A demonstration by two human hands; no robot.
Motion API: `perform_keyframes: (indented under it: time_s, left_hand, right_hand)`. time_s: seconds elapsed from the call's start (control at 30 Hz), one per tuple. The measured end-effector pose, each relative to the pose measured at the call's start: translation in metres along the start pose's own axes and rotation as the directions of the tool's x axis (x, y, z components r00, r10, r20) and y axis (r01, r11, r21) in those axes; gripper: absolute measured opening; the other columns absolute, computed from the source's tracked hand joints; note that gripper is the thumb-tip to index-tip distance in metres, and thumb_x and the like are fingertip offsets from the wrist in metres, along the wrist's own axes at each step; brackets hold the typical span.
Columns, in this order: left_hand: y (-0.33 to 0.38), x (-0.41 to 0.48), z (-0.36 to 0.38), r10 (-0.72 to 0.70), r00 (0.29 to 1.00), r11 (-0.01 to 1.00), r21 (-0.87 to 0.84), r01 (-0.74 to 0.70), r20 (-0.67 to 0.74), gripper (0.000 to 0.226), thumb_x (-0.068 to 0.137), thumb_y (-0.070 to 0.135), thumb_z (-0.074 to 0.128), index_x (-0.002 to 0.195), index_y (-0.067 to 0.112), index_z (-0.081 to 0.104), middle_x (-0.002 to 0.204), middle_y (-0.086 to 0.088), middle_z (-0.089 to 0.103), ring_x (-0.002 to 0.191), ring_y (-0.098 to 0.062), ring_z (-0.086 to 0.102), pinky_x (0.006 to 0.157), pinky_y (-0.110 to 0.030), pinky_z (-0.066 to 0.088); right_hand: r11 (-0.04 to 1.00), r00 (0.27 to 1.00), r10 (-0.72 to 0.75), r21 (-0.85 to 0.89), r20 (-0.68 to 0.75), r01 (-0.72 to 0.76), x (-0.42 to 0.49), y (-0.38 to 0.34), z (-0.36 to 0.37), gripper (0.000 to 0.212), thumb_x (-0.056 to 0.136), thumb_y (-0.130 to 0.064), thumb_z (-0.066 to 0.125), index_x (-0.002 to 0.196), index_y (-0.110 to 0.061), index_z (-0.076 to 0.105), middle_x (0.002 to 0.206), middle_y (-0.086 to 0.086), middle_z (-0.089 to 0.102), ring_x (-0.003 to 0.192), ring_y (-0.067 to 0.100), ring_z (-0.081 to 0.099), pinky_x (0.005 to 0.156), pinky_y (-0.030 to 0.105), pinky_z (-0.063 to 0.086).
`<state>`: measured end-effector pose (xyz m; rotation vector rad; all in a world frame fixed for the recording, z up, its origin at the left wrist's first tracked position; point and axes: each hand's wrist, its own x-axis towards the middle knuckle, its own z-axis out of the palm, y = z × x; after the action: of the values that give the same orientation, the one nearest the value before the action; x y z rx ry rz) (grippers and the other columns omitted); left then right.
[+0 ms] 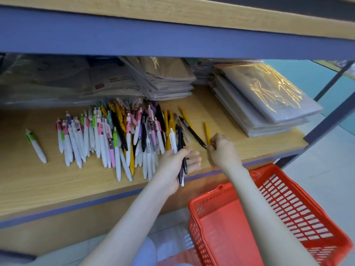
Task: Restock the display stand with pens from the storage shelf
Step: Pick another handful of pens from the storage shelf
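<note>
Gripping a few dark pens (184, 166), the left hand (172, 166) sits by the pile (115, 135); the right hand (223, 152) pinches a black pen (192, 132).

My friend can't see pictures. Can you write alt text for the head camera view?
A person's left hand holds a bunch of pens while the right hand pinches two loose pens on a wooden shelf, beside a big pile of pens. A red basket sits below.
</note>
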<state>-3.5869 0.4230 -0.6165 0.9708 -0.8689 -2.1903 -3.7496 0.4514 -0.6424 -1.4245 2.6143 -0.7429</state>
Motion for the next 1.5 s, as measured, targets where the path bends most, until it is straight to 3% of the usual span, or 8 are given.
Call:
perform_keyframes:
  time_s: [0.17,0.3,0.37,0.6,0.7,0.83,1.1,1.5]
  left_hand:
    - [-0.006,0.007,0.004,-0.023,0.999,0.998,-0.053,0.022,-0.022,0.012,0.095,0.003,0.053,0.105,-0.001,0.059,0.106,-0.018,0.068,0.093,-0.023,0.070,0.086,-0.036,0.056]
    - [-0.010,0.012,0.007,0.022,1.000,0.997,-0.073,-0.023,-0.018,0.013,0.092,0.000,0.059,0.104,0.005,0.057,0.112,-0.019,0.067,0.103,-0.025,0.067,0.090,-0.036,0.055]
    - [-0.011,0.013,0.008,0.052,0.998,0.995,-0.082,-0.049,0.034,0.018,0.092,0.001,0.059,0.108,0.007,0.055,0.111,-0.018,0.068,0.102,-0.026,0.068,0.093,-0.039,0.054]
    - [0.003,-0.002,-0.004,0.204,0.975,0.976,0.063,-0.210,0.089,0.008,0.091,0.002,0.059,0.098,0.004,0.058,0.102,-0.015,0.069,0.105,-0.027,0.066,0.091,-0.042,0.054]
    - [0.019,-0.015,-0.024,0.238,0.969,0.971,0.005,-0.239,0.062,0.010,0.092,-0.001,0.056,0.099,0.006,0.058,0.102,-0.018,0.071,0.100,-0.026,0.069,0.087,-0.037,0.056]
    - [0.042,-0.030,-0.048,0.222,0.970,0.973,0.038,-0.226,0.095,0.027,0.091,-0.002,0.056,0.116,0.010,0.059,0.104,-0.017,0.071,0.095,-0.027,0.071,0.080,-0.033,0.059]
    - [0.042,-0.031,-0.058,0.164,0.981,0.986,-0.004,-0.165,0.098,0.030,0.091,-0.001,0.056,0.121,0.008,0.059,0.101,-0.015,0.072,0.091,-0.025,0.072,0.075,-0.030,0.059]
    - [0.004,-0.012,-0.018,0.019,0.999,0.998,-0.068,-0.016,0.049,0.019,0.093,-0.004,0.055,0.109,0.004,0.055,0.104,-0.021,0.068,0.095,-0.028,0.070,0.083,-0.037,0.057]
  right_hand:
    - [0.991,0.990,0.127,0.026,0.056,-0.129,-0.007,0.001,-0.006,0.029,0.086,-0.008,0.050,0.114,-0.007,0.060,0.107,0.014,0.061,0.096,0.030,0.058,0.075,0.029,0.044]
    - [0.790,0.977,0.205,0.579,0.059,-0.200,-0.033,-0.006,-0.018,0.020,0.090,-0.012,0.055,0.107,-0.014,0.065,0.087,0.001,0.066,0.080,0.012,0.059,0.063,0.014,0.044]
    - [0.676,0.989,0.111,0.722,0.102,-0.150,-0.048,-0.015,-0.024,0.019,0.090,-0.010,0.058,0.106,-0.014,0.067,0.081,-0.002,0.065,0.077,0.006,0.058,0.067,0.014,0.045]
    - [0.647,0.981,-0.136,0.763,0.139,-0.018,-0.054,-0.041,-0.024,0.006,0.091,-0.013,0.060,0.088,-0.011,0.064,0.091,0.002,0.069,0.089,0.010,0.061,0.080,0.026,0.047]
    - [0.819,1.000,0.003,0.574,0.021,-0.014,-0.031,-0.045,-0.013,0.032,0.087,-0.032,0.064,0.115,-0.020,0.055,0.116,-0.002,0.058,0.112,0.015,0.051,0.090,0.027,0.040]
    - [0.999,0.968,0.007,0.045,0.250,-0.018,-0.004,-0.050,0.013,0.094,0.076,-0.062,0.060,0.148,-0.033,0.007,0.156,0.005,0.016,0.141,0.029,0.018,0.111,0.050,0.017]
    - [0.987,0.998,0.008,-0.163,0.065,0.002,0.004,-0.040,0.017,0.038,0.095,-0.025,0.046,0.128,-0.007,0.047,0.125,0.016,0.048,0.114,0.033,0.041,0.095,0.039,0.036]
    - [0.958,0.909,0.280,-0.152,0.309,-0.244,-0.010,-0.029,-0.012,0.034,0.101,-0.025,0.036,0.119,0.002,0.048,0.109,0.018,0.056,0.099,0.032,0.055,0.074,0.031,0.038]
